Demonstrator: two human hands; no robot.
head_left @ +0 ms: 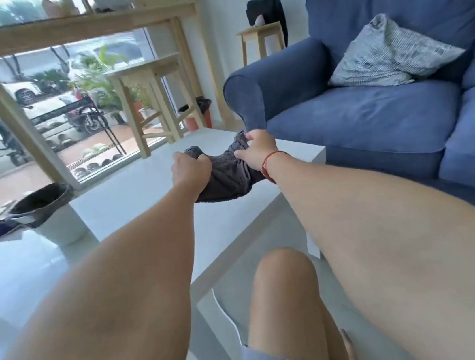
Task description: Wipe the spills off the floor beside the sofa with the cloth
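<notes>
Both hands, left (191, 170) and right (256, 150), clutch the dark cloth (227, 178) over the white tabletop (130, 200), near its far edge. The sofa (373, 119) stands close right; a pot (50, 216) stands left on open floor (6, 270).

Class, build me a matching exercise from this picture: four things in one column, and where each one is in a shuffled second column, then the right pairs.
Things:
1. cloth
2. cushion
3. bucket
4. stool

Places:
A. under the wooden table by the window
B. on the blue sofa seat
C. gripped by left hand and right hand over the white table
D. on the floor left of the white table

Pairs: 1-C, 2-B, 3-D, 4-A
</notes>
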